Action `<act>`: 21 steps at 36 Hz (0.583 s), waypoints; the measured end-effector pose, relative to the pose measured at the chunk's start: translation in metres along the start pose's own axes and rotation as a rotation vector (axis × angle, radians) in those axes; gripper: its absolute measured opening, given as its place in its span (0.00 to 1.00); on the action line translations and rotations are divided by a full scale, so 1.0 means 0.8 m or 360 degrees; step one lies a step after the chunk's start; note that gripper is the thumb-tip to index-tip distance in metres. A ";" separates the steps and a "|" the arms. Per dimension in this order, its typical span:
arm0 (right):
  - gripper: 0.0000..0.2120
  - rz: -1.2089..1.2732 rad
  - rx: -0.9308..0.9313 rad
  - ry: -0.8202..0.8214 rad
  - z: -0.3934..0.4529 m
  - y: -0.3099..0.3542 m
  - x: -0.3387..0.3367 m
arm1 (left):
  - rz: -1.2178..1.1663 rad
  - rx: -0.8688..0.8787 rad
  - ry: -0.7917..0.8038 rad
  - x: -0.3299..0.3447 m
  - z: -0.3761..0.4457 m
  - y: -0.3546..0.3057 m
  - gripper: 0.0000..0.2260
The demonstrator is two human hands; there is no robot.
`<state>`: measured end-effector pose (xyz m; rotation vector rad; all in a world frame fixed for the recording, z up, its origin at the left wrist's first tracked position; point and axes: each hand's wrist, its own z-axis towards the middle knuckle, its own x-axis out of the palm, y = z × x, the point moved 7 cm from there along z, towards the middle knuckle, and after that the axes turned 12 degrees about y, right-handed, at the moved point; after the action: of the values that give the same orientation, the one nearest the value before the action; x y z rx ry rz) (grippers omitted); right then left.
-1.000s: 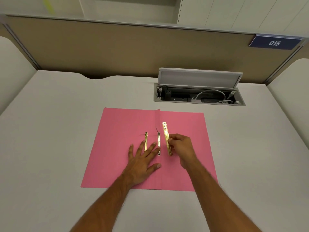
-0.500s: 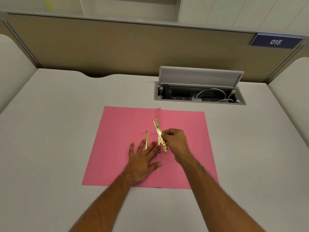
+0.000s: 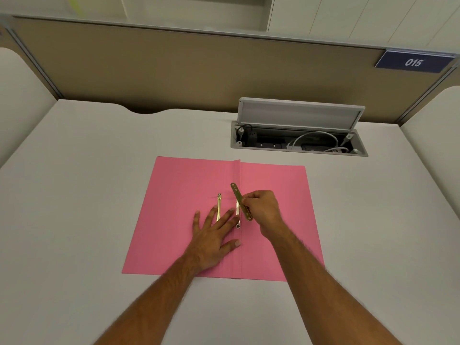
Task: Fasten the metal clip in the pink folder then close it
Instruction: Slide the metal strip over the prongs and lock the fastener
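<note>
Task incomplete: pink folder (image 3: 189, 207) lies open at frame centre, left hand (image 3: 211, 239) spread flat pinning it, right hand (image 3: 261, 207) pinching the metal clip bar (image 3: 241, 201) tilted above the prongs (image 3: 237, 211); fastening and closing remain.

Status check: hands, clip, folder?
Left hand flat on open pink folder. Right hand pinching metal clip bar, tilted over spine. Not fastened. Nothing in the way.

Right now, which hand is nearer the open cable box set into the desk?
Right. The right hand grips the perforated metal bar below the cable box; the left hand presses the pink folder, lower and further left.
</note>
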<state>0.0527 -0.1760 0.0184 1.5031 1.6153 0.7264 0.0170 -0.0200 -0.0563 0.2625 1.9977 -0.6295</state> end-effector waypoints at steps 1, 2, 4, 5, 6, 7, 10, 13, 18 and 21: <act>0.07 0.0058 0.0019 0.0017 0.000 -0.004 0.000 | -0.0034 -0.0003 -0.0011 -0.002 0.000 -0.002 0.35; 0.06 0.0124 0.0038 0.0036 0.001 -0.007 0.000 | -0.0080 -0.0017 -0.0022 -0.004 0.000 -0.004 0.34; 0.06 0.0225 0.0075 0.0060 0.001 -0.014 -0.001 | -0.0202 -0.0073 -0.0051 -0.007 0.001 -0.010 0.31; 0.06 0.0256 0.0092 0.0067 0.002 -0.017 -0.001 | -0.0276 -0.0103 -0.0070 -0.010 0.002 -0.014 0.28; 0.06 0.0282 0.0103 0.0075 0.002 -0.019 0.000 | -0.0354 -0.0128 -0.0099 -0.012 0.002 -0.018 0.26; 0.06 0.0310 0.0112 0.0084 0.002 -0.020 0.000 | -0.0428 -0.0147 -0.0139 -0.017 0.003 -0.021 0.24; 0.05 0.0411 0.0143 0.0115 0.001 -0.023 0.004 | -0.0601 -0.0211 -0.0268 -0.029 0.003 -0.031 0.20; 0.05 0.0482 0.0132 0.0135 0.001 -0.024 0.006 | -0.0710 -0.0245 -0.0349 -0.038 0.004 -0.039 0.17; 0.03 0.0495 0.0119 0.0112 0.003 -0.025 0.005 | -0.0710 -0.0318 -0.0340 -0.041 0.006 -0.044 0.17; 0.03 0.0508 0.0126 0.0109 0.005 -0.028 0.006 | -0.0669 -0.0358 -0.0323 -0.039 0.008 -0.045 0.16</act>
<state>0.0441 -0.1745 -0.0029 1.8367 1.4836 0.9052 0.0220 -0.0514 -0.0199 -0.3540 1.9153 -0.6544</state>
